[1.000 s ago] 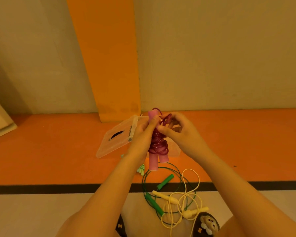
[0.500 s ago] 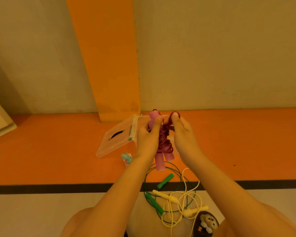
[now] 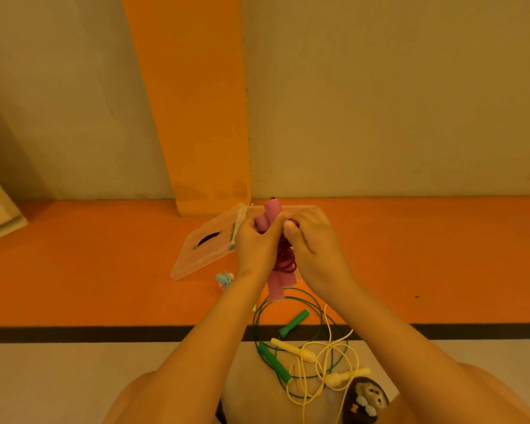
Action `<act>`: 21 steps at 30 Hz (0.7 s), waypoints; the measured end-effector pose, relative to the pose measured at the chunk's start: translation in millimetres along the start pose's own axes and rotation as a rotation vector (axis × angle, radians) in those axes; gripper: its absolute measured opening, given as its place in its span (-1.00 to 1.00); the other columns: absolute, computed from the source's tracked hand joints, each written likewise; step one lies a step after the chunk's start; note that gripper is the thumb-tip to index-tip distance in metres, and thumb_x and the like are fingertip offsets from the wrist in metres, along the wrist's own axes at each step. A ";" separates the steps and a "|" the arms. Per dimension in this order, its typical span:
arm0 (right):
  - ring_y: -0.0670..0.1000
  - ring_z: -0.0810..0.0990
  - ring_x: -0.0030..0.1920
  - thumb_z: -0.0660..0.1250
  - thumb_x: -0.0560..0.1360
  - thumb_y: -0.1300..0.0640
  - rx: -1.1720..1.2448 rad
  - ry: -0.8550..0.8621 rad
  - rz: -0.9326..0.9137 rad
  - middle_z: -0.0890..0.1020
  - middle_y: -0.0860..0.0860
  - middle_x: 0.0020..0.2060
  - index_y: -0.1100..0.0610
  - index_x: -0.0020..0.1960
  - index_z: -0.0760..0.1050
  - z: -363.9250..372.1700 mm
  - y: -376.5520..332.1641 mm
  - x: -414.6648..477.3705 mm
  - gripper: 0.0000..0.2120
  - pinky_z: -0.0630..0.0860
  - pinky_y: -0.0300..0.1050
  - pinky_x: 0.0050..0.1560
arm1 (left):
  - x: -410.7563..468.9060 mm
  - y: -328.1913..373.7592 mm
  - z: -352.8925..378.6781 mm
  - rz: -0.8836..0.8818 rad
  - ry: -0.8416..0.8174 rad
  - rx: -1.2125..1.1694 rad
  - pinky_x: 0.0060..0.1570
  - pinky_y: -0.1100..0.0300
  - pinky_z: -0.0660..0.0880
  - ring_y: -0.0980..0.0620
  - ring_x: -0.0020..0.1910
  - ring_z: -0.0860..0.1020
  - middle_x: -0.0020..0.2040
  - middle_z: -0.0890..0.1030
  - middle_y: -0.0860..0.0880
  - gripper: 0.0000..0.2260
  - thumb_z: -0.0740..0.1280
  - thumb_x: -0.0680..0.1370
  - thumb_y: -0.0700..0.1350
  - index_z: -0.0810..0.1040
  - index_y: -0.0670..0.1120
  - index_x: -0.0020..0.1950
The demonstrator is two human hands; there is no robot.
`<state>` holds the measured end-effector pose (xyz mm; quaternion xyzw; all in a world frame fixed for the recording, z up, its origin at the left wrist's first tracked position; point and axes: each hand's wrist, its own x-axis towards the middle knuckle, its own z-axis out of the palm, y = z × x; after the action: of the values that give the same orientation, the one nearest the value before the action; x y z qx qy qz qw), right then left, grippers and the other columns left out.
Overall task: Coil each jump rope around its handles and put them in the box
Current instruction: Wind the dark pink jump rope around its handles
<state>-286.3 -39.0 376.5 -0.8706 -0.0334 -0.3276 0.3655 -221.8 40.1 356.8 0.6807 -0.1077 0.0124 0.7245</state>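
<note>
L hand [image 3: 254, 243] & R hand [image 3: 315, 249] were close together, both clamped on the pink jump rope [image 3: 277, 286], which was upright btwn them w/ its cord coiled round the handles. The box [image 3: 300, 207] sat just behind at 12 o'clock. The green rope [image 3: 271, 361] lay loose on the floor at 6.

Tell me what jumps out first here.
Centre frame, the left hand and right hand grip the pink jump rope, its dark red cord wound around the handles. Below, a green jump rope and a yellow jump rope lie loose and overlapping on the floor. A clear lid lies left of the hands.
</note>
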 end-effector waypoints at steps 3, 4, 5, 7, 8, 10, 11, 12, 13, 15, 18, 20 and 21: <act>0.02 0.45 0.04 0.05 0.58 0.02 -0.084 -0.043 -0.097 0.61 0.09 -0.09 0.28 -0.02 0.58 0.5 0.6 -1.5 -0.59 0.25 -0.35 0.08 | 4.6 -3.5 -1.4 -0.034 0.007 -0.044 -0.39 0.16 0.25 0.06 -0.41 0.26 -0.40 0.29 -0.03 -0.62 0.43 0.50 -0.09 0.26 -0.05 -0.36; 0.02 0.45 0.05 0.05 0.58 0.03 -0.093 -0.052 -0.122 0.61 0.10 -0.08 0.28 -0.01 0.58 1.2 0.9 -2.2 -0.59 0.25 -0.37 0.09 | 4.3 -4.3 -2.6 -0.033 0.007 -0.057 -0.40 0.18 0.27 0.07 -0.41 0.27 -0.40 0.30 -0.03 -0.61 0.43 0.50 -0.07 0.26 -0.06 -0.36; -0.01 0.44 0.06 0.06 0.57 0.03 -0.088 -0.057 -0.144 0.61 0.08 -0.07 0.26 -0.01 0.58 2.0 0.9 -2.4 -0.61 0.24 -0.40 0.10 | 3.9 -4.6 -3.5 -0.028 0.008 -0.074 -0.41 0.21 0.28 0.08 -0.41 0.28 -0.40 0.31 -0.04 -0.63 0.42 0.51 -0.06 0.29 -0.07 -0.36; -0.11 0.42 0.02 0.07 0.56 0.02 0.015 -0.058 -0.111 0.59 0.00 -0.09 0.09 -0.08 0.55 3.4 2.0 -0.2 -0.70 0.26 -0.42 0.11 | 4.2 -3.6 -5.6 -0.006 0.017 -0.105 -0.43 0.29 0.28 0.11 -0.41 0.30 -0.38 0.32 -0.05 -0.66 0.41 0.53 -0.04 0.32 -0.09 -0.33; -0.10 0.44 -0.02 0.08 0.56 0.00 0.110 -0.050 -0.055 0.57 -0.04 -0.13 0.00 -0.13 0.50 3.5 2.3 2.3 -0.75 0.32 -0.36 0.10 | 5.3 -3.5 -6.1 0.007 0.012 -0.114 -0.43 0.33 0.28 0.14 -0.42 0.29 -0.38 0.31 -0.03 -0.65 0.40 0.53 -0.03 0.31 -0.08 -0.33; -0.04 0.53 -0.03 0.11 0.57 0.03 0.297 -0.021 0.057 0.57 -0.04 -0.13 -0.04 -0.12 0.49 1.7 3.2 7.1 -0.80 0.43 -0.22 0.05 | 8.1 -4.7 -5.3 0.004 -0.029 -0.097 -0.45 0.37 0.27 0.19 -0.46 0.27 -0.38 0.27 0.02 -0.62 0.39 0.54 0.01 0.26 -0.05 -0.33; -0.06 0.56 0.00 0.12 0.58 0.08 0.354 -0.009 0.084 0.59 -0.04 -0.09 -0.04 -0.08 0.52 0.4 4.7 8.7 -0.80 0.45 -0.24 0.05 | 9.0 -5.1 -4.5 -0.012 -0.044 -0.083 -0.45 0.38 0.27 0.20 -0.45 0.28 -0.37 0.27 0.03 -0.62 0.38 0.54 0.04 0.25 -0.05 -0.32; -0.11 0.56 0.02 0.14 0.59 0.13 0.382 -0.002 0.096 0.59 -0.04 -0.05 -0.03 -0.03 0.54 -0.8 5.0 10.1 -0.80 0.44 -0.30 0.05 | 9.7 -6.5 -3.5 -0.026 -0.055 -0.084 -0.43 0.38 0.29 0.19 -0.43 0.32 -0.36 0.29 0.02 -0.62 0.36 0.54 0.06 0.26 -0.06 -0.31; -0.17 0.55 0.04 0.17 0.60 0.18 0.396 -0.004 0.110 0.59 -0.03 0.00 0.01 0.03 0.54 -1.4 5.2 11.1 -0.81 0.43 -0.36 0.04 | 11.1 -8.5 -2.7 -0.043 -0.066 -0.096 -0.39 0.37 0.34 0.17 -0.37 0.38 -0.34 0.34 0.01 -0.64 0.35 0.55 0.08 0.31 -0.09 -0.28; -0.30 0.53 0.05 0.23 0.59 0.25 0.480 -0.020 0.177 0.56 -0.02 0.10 0.07 0.20 0.48 -0.8 8.3 11.5 -0.78 0.42 -0.44 0.00 | 12.5 -8.7 -1.1 -0.078 -0.077 -0.129 -0.23 0.28 0.44 0.09 -0.20 0.51 -0.21 0.48 -0.04 -0.67 0.35 0.55 0.09 0.45 -0.19 -0.10; -0.38 0.49 0.12 0.33 0.53 0.25 0.570 -0.070 0.300 0.49 -0.16 0.18 0.05 0.41 0.29 2.7 20.8 10.7 -0.50 0.47 -0.43 0.02 | 15.8 -5.7 -0.6 -0.141 -0.050 -0.209 -0.02 0.11 0.55 0.00 0.00 0.60 0.02 0.59 -0.08 -0.61 0.40 0.50 0.12 0.49 -0.14 0.13; -0.24 0.46 0.22 0.36 0.51 0.22 0.460 -0.109 0.330 0.47 -0.15 0.20 0.11 0.42 0.32 6.9 31.8 11.4 -0.49 0.47 -0.38 0.14 | 21.8 -5.4 -2.7 -0.178 -0.041 -0.258 0.11 -0.10 0.56 -0.13 0.09 0.61 0.10 0.62 -0.16 -0.64 0.41 0.46 0.16 0.52 -0.06 0.10; -0.17 0.48 0.23 0.37 0.51 0.20 0.424 -0.121 0.344 0.50 -0.12 0.19 0.14 0.39 0.39 9.1 36.2 12.2 -0.54 0.47 -0.35 0.17 | 24.5 -5.8 -4.2 -0.192 -0.037 -0.266 0.14 -0.15 0.54 -0.17 0.11 0.61 0.12 0.61 -0.19 -0.70 0.40 0.49 0.13 0.52 -0.04 0.07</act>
<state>-261.0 -61.8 356.7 -0.7854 0.0254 -0.1938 0.5873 -196.3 40.6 355.1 0.5861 -0.0561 -0.0838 0.8039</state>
